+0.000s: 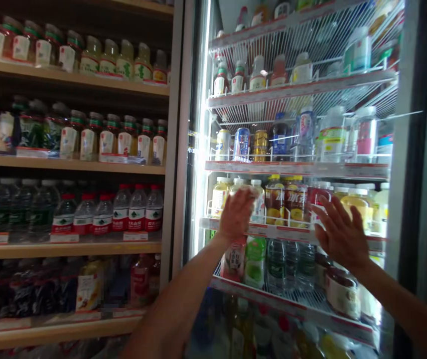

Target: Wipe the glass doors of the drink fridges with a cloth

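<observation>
Both my arms reach toward a lit drinks cooler. My left hand (236, 214), slightly blurred, is raised in front of the fourth shelf with its fingers stretched out and nothing in it. Behind it stand a pale yellow bottle (219, 195) and a white-capped bottle (258, 199), partly hidden. My right hand (342, 237) is spread before the same shelf, palm toward the bottles, holding nothing. Between the hands are yellow-capped dark tea bottles (275, 199). A red-labelled bottle (318, 194) shows just beyond my right fingers. Contact with any bottle cannot be made out.
Below the hands, a lower wire shelf holds a green bottle (255, 263), clear water bottles (276, 264) and a wide brown container (343, 294). Cans (242, 144) stand above. At left, a wooden rack (67, 249) carries rows of bottles. The cooler's frame (409, 199) borders the right.
</observation>
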Demonstrator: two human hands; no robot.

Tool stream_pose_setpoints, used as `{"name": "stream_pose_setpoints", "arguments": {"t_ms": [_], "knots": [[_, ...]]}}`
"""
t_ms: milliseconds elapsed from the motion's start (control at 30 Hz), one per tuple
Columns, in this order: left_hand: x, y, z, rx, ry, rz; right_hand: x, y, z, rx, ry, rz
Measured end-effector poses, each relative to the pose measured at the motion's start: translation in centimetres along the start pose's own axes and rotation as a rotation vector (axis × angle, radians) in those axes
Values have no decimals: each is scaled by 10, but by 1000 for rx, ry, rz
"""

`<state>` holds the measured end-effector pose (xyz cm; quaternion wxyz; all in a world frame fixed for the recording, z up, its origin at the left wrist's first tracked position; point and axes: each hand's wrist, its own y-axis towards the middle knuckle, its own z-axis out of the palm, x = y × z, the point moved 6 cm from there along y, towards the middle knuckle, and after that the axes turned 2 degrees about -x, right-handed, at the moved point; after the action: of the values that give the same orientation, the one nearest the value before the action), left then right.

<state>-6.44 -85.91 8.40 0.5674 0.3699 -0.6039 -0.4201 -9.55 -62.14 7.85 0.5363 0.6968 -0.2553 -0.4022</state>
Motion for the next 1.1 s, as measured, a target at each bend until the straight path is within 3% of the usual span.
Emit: {"name": "stream_pose_setpoints", "arguments": {"t_ms": [67,100,133,167,200,267,300,333,367,467,500,533,567,600,667,700,733,767,800,867,900,933,967,1067,1100], "knots": [[44,-5,-15,-157,67,-409,1,0,0,-2,-15,-4],[56,-9,-20,-223,96,-553,1,0,0,-3,-24,-2],[58,-10,-21,-258,112,-607,1,0,1,0,-30,-2],[51,-8,-19,-250,107,-550,0,0,2,3,-31,-3],[34,-3,-14,-198,80,-388,0,0,2,5,-29,-4],[-9,0,-2,-44,-1,61,0,0,3,11,-18,-9],[-21,-2,1,10,-27,213,-1,-1,3,8,-11,-14],[-21,-4,2,34,-33,257,-1,-1,3,8,-6,-18],[-10,-3,-1,26,-18,183,-1,-1,3,6,-2,-20],[54,-6,-19,-148,107,-432,-1,-1,3,-9,2,-16],[65,-10,-23,-204,143,-580,-1,-1,3,-8,1,-9],[67,-12,-25,-233,166,-636,-1,-1,2,-9,0,-2],[59,-10,-24,-226,168,-582,-1,-1,2,-10,1,4],[42,-7,-19,-180,147,-424,-1,-1,2,-4,2,5],[0,-5,-7,-27,72,27,-1,-1,1,1,5,1],[-13,-9,-3,35,41,194,-1,-1,1,5,2,-4],[-16,-11,-2,66,26,259,0,-1,1,4,-1,-9],[-7,-10,-4,63,29,207,0,-1,1,5,-4,-13],[11,-7,-8,21,50,46,0,-1,1,2,-6,-14],[52,-4,-19,-124,112,-388,0,0,1,-5,-8,-14],[62,-2,-21,-180,130,-531,0,0,1,-10,-7,-13],[62,2,-19,-203,133,-572,0,0,1,-10,-6,-9],[52,10,-14,-180,117,-498,0,0,1,-5,-6,-7],[-8,31,10,44,4,110,0,0,1,4,6,-6],[-18,33,14,93,-19,254,0,0,1,10,8,-8]]}}
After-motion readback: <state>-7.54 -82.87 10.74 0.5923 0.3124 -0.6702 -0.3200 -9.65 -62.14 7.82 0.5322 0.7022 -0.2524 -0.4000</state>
